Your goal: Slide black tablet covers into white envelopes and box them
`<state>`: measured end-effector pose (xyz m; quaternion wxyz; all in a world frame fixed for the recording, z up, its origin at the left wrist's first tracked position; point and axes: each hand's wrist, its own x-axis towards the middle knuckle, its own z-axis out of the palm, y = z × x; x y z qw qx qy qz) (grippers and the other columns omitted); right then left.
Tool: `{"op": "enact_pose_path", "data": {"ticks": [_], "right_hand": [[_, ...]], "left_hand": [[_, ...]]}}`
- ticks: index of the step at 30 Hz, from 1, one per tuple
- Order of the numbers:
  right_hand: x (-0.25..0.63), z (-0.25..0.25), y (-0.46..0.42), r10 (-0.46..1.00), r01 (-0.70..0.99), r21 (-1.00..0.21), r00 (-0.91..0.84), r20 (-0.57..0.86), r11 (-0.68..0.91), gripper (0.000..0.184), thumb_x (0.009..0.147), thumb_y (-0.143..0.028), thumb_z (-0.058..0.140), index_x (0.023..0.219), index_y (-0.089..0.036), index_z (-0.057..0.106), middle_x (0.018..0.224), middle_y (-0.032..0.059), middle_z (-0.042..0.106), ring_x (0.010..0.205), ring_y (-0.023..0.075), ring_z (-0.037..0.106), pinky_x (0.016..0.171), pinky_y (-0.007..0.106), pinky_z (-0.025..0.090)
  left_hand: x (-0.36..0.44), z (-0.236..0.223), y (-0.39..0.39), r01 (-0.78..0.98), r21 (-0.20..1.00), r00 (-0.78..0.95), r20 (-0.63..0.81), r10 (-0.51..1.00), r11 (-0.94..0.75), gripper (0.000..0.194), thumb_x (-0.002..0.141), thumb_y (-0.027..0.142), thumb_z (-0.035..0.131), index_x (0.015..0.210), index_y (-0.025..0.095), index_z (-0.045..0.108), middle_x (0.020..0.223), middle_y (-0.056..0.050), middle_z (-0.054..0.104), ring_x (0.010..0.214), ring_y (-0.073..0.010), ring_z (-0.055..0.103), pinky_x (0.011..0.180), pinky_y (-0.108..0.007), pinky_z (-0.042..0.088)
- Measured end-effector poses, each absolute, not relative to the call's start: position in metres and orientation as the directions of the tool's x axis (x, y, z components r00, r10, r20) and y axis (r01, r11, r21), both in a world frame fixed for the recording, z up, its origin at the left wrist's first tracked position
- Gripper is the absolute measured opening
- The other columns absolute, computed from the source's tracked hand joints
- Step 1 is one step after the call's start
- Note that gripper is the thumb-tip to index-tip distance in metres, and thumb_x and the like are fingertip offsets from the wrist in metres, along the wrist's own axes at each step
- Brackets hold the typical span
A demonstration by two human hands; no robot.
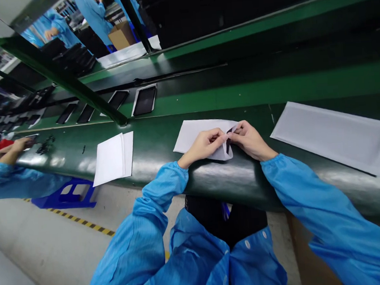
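My left hand (204, 145) and my right hand (249, 140) both pinch a folded white sheet (198, 136) lying on the green workbench (157, 149). A small dark piece (229, 144) shows in the fold between my fingers, mostly hidden. To the left lies a stack of white sheets (114, 157). A larger white sheet (336, 139) lies to the right, apart from my right hand.
A green conveyor belt (225, 93) carries dark flat panels (144, 100) behind the bench. A co-worker's hand (13, 150) rests at far left near small black parts (45, 145). A blue stool (65, 196) stands on the floor below. Further co-workers in blue and a cardboard box (121, 36) are at the back.
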<state>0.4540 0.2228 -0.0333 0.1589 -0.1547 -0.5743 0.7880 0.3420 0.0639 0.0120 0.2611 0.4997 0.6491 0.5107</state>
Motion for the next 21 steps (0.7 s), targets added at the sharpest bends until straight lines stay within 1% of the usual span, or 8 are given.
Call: {"op": "enact_pose_path", "data": {"ticks": [3,5,8,10,12,14,17,21], "right_hand": [[0.455,-0.033,0.226,0.459,-0.024,-0.948,-0.879,-0.131,-0.317,0.059,0.067,-0.051,0.095,0.104,-0.029,0.054,0.085,-0.0041,0.070,0.077,0.0192,0.071,0.072,0.033,0.061],[0.456,-0.033,0.229,0.486,0.018,-0.968,-0.863,-0.141,-0.249,0.049,0.071,-0.051,0.088,0.103,-0.028,0.060,0.081,-0.0029,0.070,0.072,0.0187,0.068,0.065,0.031,0.058],[0.460,-0.032,0.236,0.562,0.051,-0.999,-0.825,-0.053,-0.020,0.031,0.079,-0.051,0.077,0.091,-0.024,0.067,0.083,0.0019,0.072,0.076,0.0212,0.068,0.067,0.033,0.056],[0.463,-0.031,0.240,0.620,0.064,-0.986,-0.783,0.047,0.155,0.022,0.082,-0.044,0.070,0.088,-0.023,0.071,0.089,0.0043,0.075,0.087,0.0248,0.071,0.076,0.036,0.058],[0.467,-0.029,0.244,0.646,0.086,-0.949,-0.751,0.138,0.302,0.018,0.084,-0.037,0.065,0.091,-0.024,0.074,0.097,0.0057,0.078,0.098,0.0277,0.074,0.085,0.038,0.058],[0.473,-0.025,0.247,0.637,0.117,-0.895,-0.742,0.209,0.430,0.022,0.086,-0.031,0.060,0.098,-0.024,0.077,0.105,0.0069,0.081,0.103,0.0291,0.075,0.090,0.039,0.058],[0.480,-0.019,0.252,0.613,0.160,-0.803,-0.735,0.292,0.574,0.029,0.087,-0.027,0.055,0.105,-0.023,0.078,0.115,0.0104,0.082,0.109,0.0300,0.076,0.096,0.040,0.057],[0.486,-0.014,0.261,0.643,0.167,-0.776,-0.676,0.359,0.609,0.029,0.082,-0.031,0.059,0.102,-0.020,0.077,0.113,0.0133,0.081,0.106,0.0320,0.076,0.094,0.042,0.058]], "left_hand": [[0.325,0.001,0.053,0.486,0.873,-0.370,0.255,0.893,-0.047,0.054,0.103,0.068,0.053,0.083,0.019,0.063,0.076,-0.002,0.062,0.072,-0.0153,0.057,0.070,-0.030,0.047],[0.300,-0.007,0.038,0.611,0.791,-0.427,0.347,0.835,-0.016,0.045,0.104,0.060,0.055,0.084,0.020,0.063,0.082,-0.004,0.065,0.080,-0.0178,0.061,0.079,-0.033,0.050],[0.243,-0.017,0.010,0.718,0.659,-0.613,0.445,0.653,0.225,0.023,0.102,0.039,0.058,0.087,0.022,0.062,0.090,-0.006,0.066,0.093,-0.0221,0.062,0.091,-0.037,0.052],[0.201,-0.019,-0.009,0.654,0.596,-0.748,0.417,0.517,0.466,0.004,0.095,0.023,0.059,0.093,0.022,0.062,0.100,-0.009,0.067,0.105,-0.0258,0.062,0.100,-0.042,0.051],[0.164,-0.018,-0.023,0.542,0.534,-0.840,0.366,0.400,0.649,0.019,0.086,0.011,0.060,0.103,0.020,0.063,0.116,-0.014,0.066,0.119,-0.0303,0.060,0.111,-0.047,0.047],[0.135,-0.016,-0.032,0.426,0.487,-0.897,0.339,0.285,0.762,0.034,0.081,0.008,0.060,0.113,0.019,0.064,0.131,-0.018,0.061,0.132,-0.0353,0.055,0.117,-0.051,0.042],[0.107,-0.011,-0.036,0.252,0.474,-0.944,0.313,0.106,0.844,0.042,0.083,0.010,0.058,0.124,0.017,0.064,0.143,-0.022,0.055,0.142,-0.0399,0.050,0.120,-0.053,0.039],[0.082,-0.009,-0.033,0.129,0.500,-0.962,0.272,-0.014,0.857,0.041,0.091,0.014,0.051,0.131,0.014,0.062,0.148,-0.025,0.055,0.145,-0.0402,0.050,0.122,-0.054,0.038]]}}
